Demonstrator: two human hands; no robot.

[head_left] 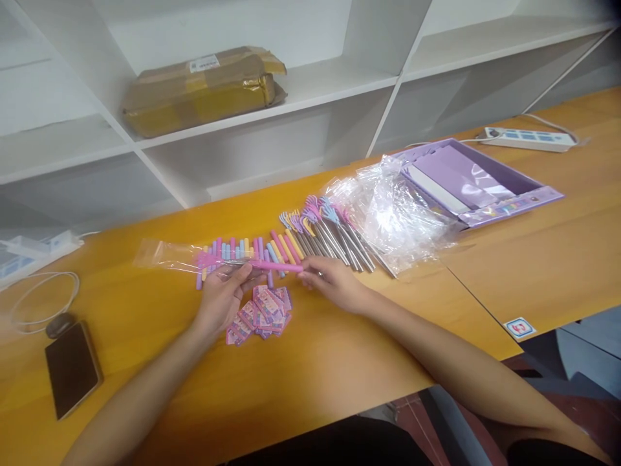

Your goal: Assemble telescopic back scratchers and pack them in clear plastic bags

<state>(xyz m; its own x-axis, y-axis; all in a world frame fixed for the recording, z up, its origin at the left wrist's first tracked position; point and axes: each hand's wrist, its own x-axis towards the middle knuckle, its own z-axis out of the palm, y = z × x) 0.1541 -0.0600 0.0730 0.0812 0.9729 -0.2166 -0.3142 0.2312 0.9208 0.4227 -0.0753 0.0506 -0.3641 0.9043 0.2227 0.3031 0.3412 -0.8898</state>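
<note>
A back scratcher (281,266) with a pink claw, metal rod and pink handle lies across both hands, inside a clear plastic sleeve (162,254). My left hand (220,299) is closed around its middle. At the handle end, the fingers of my right hand (332,281) pinch the tip and the sleeve around it. Behind them is a row of coloured handle tubes (233,248) in pink, purple, blue and yellow. Several metal rods with coloured claw heads (334,236) are piled to the right. Below my hands sits a heap of small printed pink cards (264,312).
A pile of clear plastic bags (392,217) touches an open purple box (514,204) at the right. Power strips (528,138) lie at both far sides. A dark phone (72,369) rests at left. On the shelf is a taped carton (204,90).
</note>
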